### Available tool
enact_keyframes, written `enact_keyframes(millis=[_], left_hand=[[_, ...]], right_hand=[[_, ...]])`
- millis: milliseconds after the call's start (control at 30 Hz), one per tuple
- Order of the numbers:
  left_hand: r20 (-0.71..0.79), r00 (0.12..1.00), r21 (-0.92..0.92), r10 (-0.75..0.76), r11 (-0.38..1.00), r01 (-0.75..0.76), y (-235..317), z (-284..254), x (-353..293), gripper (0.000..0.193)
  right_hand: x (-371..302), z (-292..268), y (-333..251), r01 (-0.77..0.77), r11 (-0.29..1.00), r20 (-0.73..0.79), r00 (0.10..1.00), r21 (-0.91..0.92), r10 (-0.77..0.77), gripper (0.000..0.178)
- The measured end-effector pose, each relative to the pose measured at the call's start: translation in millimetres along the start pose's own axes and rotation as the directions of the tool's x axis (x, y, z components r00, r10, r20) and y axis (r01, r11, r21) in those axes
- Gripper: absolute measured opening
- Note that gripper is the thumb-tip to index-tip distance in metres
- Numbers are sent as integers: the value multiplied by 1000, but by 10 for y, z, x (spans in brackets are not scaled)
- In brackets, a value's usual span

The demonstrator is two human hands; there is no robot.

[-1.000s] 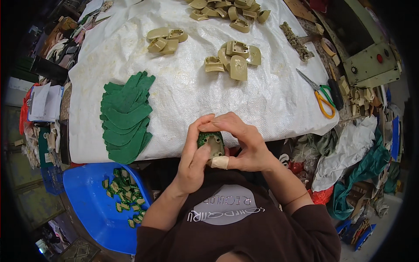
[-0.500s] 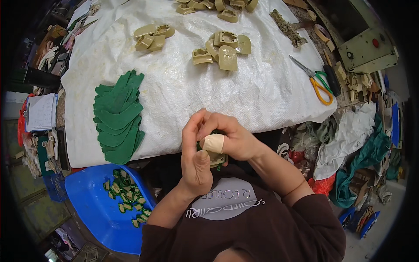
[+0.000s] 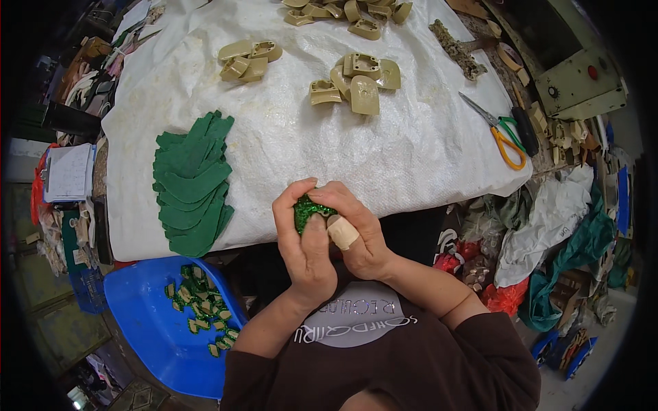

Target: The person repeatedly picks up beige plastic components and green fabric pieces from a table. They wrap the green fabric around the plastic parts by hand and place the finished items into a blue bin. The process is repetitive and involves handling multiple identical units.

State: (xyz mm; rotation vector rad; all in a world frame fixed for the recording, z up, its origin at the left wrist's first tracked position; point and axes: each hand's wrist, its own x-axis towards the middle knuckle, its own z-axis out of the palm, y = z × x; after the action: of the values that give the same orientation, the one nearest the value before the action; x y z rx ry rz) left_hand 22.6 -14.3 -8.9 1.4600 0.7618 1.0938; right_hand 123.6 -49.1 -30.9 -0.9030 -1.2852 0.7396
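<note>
Both my hands meet over my lap, just off the near edge of the table. My left hand [image 3: 300, 250] is closed around a shoe heel [image 3: 308, 214] covered in glittery green material. The thumb of my right hand [image 3: 363, 240], wrapped in tan tape, and its fingers press on the same heel. Most of the heel is hidden by the fingers. Left of my hands, on the table, lies a fanned stack of green cut pieces [image 3: 195, 185]. Below it, a blue basin [image 3: 137, 308] holds several green-covered heels [image 3: 195, 294] with beige undersides.
A white woven sheet [image 3: 274, 137] covers the table. Bare tan heels [image 3: 365, 94] lie in groups farther back. Scissors [image 3: 504, 140] with orange and green handles rest at the right. Plastic bags [image 3: 548, 233] crowd the right side; a clipboard [image 3: 68, 175] is at the left.
My hands have turned the heel, so its glittery green side now faces up where a beige side showed. My right thumb has shifted down and the fingers have regripped.
</note>
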Motion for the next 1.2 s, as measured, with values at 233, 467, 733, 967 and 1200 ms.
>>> enact_keyframes(millis=[233,467,733,967,1200], left_hand=[[169,955,-503,-245,812,298,-11,-104,49,72],[307,921,137,240,947,-292,-156,-236,59,92],[247,950,18,-189,982,190,-8,-364,99,63],[296,941,458,165,840,-291,173,-362,192,55],[253,947,506,198,807,-304,161,-298,176,54]], right_hand=[[119,-135,-181,-427,877,40,902,219,429,44],[400,-373,-325,-264,809,165,901,-525,401,40],[257,-352,-116,-170,976,55,982,-136,179,34],[305,-482,51,-621,661,246,779,421,576,17],[250,-331,-114,-385,922,52,920,-44,387,19]])
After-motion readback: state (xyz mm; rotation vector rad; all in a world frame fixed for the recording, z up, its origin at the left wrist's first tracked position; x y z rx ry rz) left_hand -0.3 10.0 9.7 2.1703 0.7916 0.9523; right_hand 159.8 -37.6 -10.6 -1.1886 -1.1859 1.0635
